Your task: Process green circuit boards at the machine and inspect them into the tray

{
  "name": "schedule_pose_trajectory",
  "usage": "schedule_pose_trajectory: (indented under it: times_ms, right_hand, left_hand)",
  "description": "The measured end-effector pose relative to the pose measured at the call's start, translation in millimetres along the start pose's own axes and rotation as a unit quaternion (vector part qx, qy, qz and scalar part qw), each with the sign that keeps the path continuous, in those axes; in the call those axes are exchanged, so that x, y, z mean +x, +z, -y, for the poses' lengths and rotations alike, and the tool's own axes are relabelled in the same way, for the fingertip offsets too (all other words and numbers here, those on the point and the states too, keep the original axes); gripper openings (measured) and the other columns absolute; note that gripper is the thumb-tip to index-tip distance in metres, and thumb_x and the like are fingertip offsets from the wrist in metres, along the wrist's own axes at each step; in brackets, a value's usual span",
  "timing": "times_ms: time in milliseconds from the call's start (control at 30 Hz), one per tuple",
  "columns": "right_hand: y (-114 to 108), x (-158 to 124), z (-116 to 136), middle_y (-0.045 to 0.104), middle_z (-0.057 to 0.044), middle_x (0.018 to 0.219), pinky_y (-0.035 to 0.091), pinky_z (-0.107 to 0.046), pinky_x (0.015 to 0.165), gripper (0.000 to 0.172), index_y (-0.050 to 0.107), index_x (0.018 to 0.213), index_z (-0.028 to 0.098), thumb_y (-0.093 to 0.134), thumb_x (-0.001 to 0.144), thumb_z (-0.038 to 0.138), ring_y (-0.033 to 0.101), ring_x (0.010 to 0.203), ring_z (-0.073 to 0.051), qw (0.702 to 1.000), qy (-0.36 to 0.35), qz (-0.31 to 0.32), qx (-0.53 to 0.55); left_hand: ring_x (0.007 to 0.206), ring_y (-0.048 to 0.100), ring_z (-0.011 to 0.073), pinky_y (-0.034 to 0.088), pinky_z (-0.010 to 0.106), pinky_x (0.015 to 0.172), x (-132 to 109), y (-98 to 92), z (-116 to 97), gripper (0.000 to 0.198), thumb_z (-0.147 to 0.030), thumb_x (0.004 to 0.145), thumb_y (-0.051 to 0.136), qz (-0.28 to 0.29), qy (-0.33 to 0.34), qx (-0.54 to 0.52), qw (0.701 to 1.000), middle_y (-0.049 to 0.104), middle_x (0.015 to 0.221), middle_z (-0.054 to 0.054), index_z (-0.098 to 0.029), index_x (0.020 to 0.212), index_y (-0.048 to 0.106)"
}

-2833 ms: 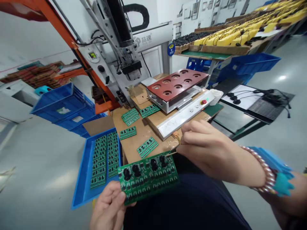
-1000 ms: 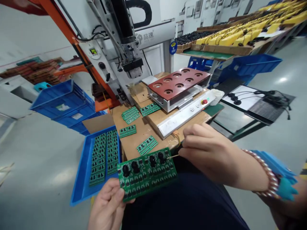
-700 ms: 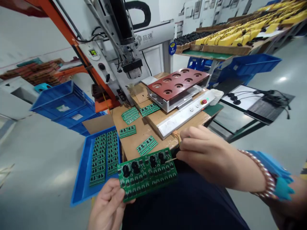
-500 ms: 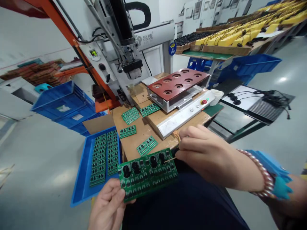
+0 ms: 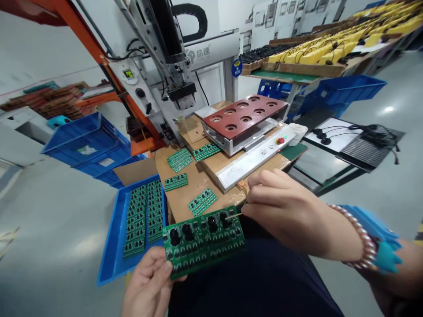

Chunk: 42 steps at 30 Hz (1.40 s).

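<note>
Pinching a thin stick (image 5: pixel 233 215), the right grip (image 5: pixel 280 211) sits just beside the green circuit board (image 5: pixel 203 242) clasped in the left hand (image 5: pixel 148 281).

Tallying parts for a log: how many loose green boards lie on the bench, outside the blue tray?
4 boards: back left, back right, front left, front right, all lying on the bench.

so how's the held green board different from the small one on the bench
The green circuit board is held in the left hand, while the small green board lies flat on the tan bench top. A thin wooden stick in the right hand reaches the held board; no hand touches the lying one. The held board looks larger, but sits nearer the camera. Both are rectangular, dotted with black parts.
</note>
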State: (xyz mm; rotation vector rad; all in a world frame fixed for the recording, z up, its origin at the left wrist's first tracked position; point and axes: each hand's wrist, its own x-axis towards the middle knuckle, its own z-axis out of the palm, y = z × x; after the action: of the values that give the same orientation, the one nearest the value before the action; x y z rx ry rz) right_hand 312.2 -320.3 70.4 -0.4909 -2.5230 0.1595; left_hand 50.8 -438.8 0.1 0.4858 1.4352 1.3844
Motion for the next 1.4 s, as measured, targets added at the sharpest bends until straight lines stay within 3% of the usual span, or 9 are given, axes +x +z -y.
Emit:
schedule_pose_trajectory:
  times_ms: [767,1400]
  right_hand:
    - [2.2,-1.7,-5.2,0.049,-0.004,0.07,0.033,-0.033,0.067,0.02,0.057,0.069,0.015,0.044,0.084,0.01,0.041,0.078,-0.017,0.999,0.017,-0.011,-0.038]
    - [0.1,-2.1,-2.8,0.051,-0.004,0.071,0.031,-0.033,0.066,0.021,0.058,0.072,0.015,0.042,0.084,0.009,0.04,0.078,-0.017,0.999,0.023,0.016,-0.027]
  left_hand:
    - [0.054,0.056,0.0138,0.048,0.022,0.051,0.2,-1.3,2.2,0.02,-0.035,0.056,0.08,0.021,0.001,0.012,1.0,0.063,0.056,0.0,-0.021,0.063,0.068]
    - [0.057,0.06,0.0159,0.05,0.024,0.051,4.8,-5.6,6.3,0.023,-0.034,0.054,0.081,-0.009,-0.001,0.004,1.0,0.066,0.061,0.0,-0.021,0.067,0.067]
